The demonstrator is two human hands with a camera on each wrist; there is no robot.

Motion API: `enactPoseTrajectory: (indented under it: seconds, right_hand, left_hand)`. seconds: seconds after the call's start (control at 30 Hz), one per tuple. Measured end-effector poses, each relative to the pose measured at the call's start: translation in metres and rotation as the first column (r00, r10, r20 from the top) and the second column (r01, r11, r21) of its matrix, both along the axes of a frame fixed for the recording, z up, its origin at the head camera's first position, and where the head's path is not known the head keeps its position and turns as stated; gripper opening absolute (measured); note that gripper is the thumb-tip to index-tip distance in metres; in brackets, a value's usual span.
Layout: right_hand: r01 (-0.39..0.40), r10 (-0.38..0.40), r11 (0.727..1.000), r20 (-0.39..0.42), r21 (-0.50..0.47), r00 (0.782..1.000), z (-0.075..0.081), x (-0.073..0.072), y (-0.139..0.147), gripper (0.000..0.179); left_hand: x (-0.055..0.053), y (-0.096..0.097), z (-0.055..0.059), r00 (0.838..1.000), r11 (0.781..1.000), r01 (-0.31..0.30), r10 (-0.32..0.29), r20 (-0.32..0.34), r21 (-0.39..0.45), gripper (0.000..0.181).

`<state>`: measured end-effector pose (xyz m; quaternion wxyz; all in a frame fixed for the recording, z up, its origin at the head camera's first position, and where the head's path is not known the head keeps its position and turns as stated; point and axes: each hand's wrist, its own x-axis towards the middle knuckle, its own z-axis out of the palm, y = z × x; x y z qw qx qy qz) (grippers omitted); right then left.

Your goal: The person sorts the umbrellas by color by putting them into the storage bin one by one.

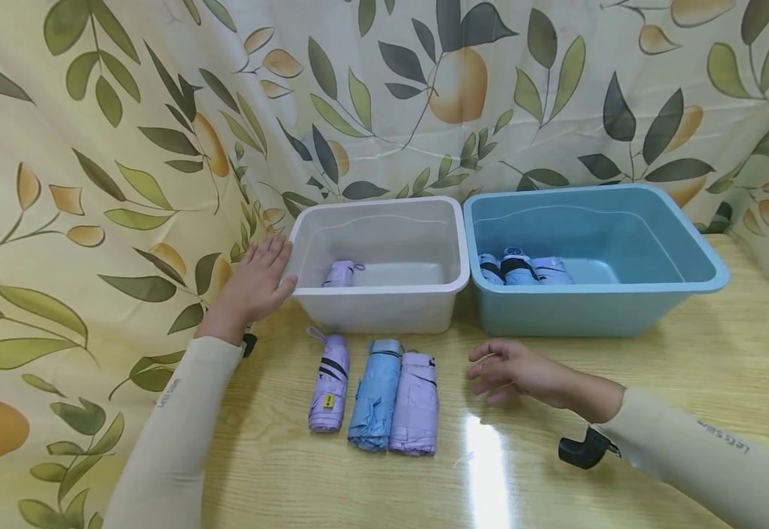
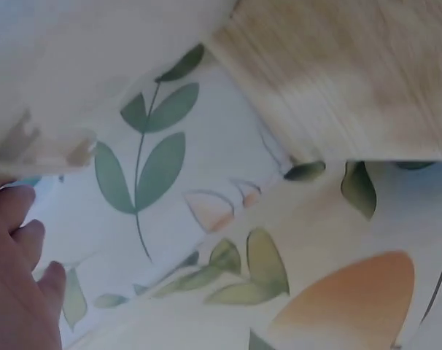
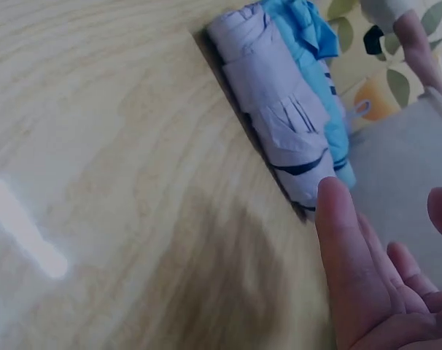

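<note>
Three folded umbrellas lie on the table in the head view: a slim purple umbrella [image 1: 328,386], a blue umbrella [image 1: 376,397] and a wider purple umbrella [image 1: 415,404], the last two side by side. To their right is my right hand [image 1: 517,373], fingers loosely bent and holding nothing; the right wrist view has the wide purple umbrella [image 3: 276,109] beyond its fingertips. My left hand [image 1: 255,279] touches the left rim of the grey-white bin [image 1: 384,312] with straight fingers. A small purple umbrella [image 1: 341,273] lies inside that bin.
Right of the grey-white bin stands a blue bin [image 1: 570,316]. Several folded umbrellas [image 1: 520,268] lie at its left end, partly hidden by the front wall. A leaf-patterned curtain [image 1: 391,95] hangs behind and at the left of the wooden table [image 1: 279,470].
</note>
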<state>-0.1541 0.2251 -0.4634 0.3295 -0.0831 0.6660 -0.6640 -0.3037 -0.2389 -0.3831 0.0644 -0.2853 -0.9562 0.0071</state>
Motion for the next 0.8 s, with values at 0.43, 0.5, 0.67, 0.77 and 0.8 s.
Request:
enactPoseTrajectory:
  seconds: [0.43,0.5,0.67,0.77,0.8]
  right_hand:
    - [0.009,-0.008,1.0,0.07,-0.013,0.998,-0.01,0.004,-0.018,0.046]
    - [0.007,-0.006,1.0,0.083,-0.018,0.997,-0.013,0.004,-0.02,0.049]
    - [0.009,-0.006,1.0,0.106,-0.03,0.994,-0.019,0.004,-0.029,0.056]
    - [0.032,-0.029,0.999,0.117,-0.027,0.993,-0.022,0.004,-0.033,0.057]
    - [0.041,-0.038,0.999,0.117,-0.026,0.992,-0.023,0.005,-0.035,0.057]
  left_hand:
    - [-0.001,0.008,-0.003,0.999,0.999,0.003,-0.005,0.037,0.042,0.079]
    - [-0.002,0.008,-0.006,0.999,0.999,0.005,-0.007,0.032,0.054,0.079]
    - [-0.005,0.006,-0.011,1.0,0.998,0.004,-0.004,0.002,0.062,0.079]
    - [-0.005,0.005,-0.012,1.0,0.998,0.008,-0.008,-0.013,0.06,0.079]
    - [-0.005,0.004,-0.013,1.0,0.998,0.009,-0.008,-0.015,0.059,0.079]
